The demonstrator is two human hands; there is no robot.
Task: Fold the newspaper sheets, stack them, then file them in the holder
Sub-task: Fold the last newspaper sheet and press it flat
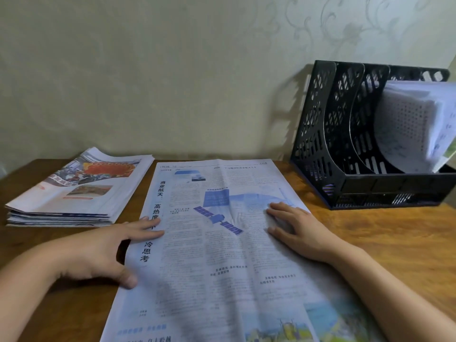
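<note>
The left hand [108, 245] and right hand [293, 228] are laid flat, fingers straight, on the newspaper sheet [222, 255] spread on the table [382, 243]. Thin, limp, easily torn paper is judged best lifted by an edge.

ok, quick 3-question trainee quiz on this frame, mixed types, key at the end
1. True or false: both hands lie flat on the open newspaper sheet.
2. Where is the newspaper stack? A) in the holder B) on the table, left of the sheet C) under the right hand
3. Which holder slot already has papers: leftmost or rightmost?

Key: 1 true: left hand, right hand. 2 B. 3 rightmost.
</note>
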